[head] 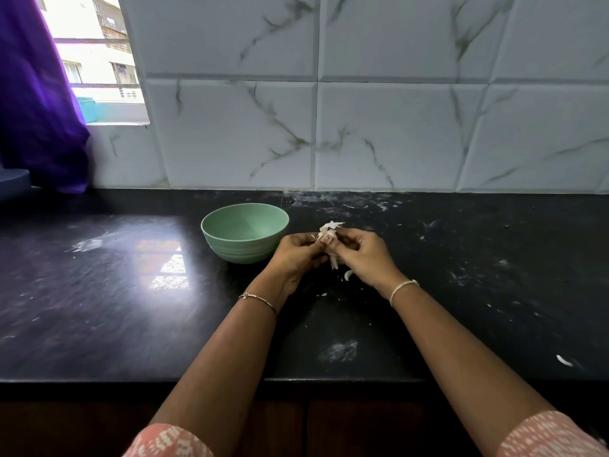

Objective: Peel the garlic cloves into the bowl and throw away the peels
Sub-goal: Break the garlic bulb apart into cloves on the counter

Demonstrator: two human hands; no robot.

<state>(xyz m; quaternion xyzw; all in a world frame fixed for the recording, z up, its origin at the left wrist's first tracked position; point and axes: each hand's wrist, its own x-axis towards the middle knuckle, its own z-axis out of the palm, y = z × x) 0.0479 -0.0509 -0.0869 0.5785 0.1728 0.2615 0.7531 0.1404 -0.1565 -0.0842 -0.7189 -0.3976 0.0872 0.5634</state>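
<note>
Papery skin (332,225) is hanging off the garlic (327,239) that the left hand (298,253) and right hand (364,255) are pinching in a closed grip just beside the green bowl (244,249), so bits of it are threatening to drop into the bowl or litter the counter (131,291).

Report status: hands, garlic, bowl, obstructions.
Left hand and right hand both gripping garlic, papery peel sticking out. Green bowl left of hands, looks empty. Loose peel scraps on counter; nothing blocking.

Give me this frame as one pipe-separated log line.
phase: peeling | left hand: holds garlic | right hand: pinches its skin | bowl: left of hands, no cloves visible | peels: scraps on counter
</note>
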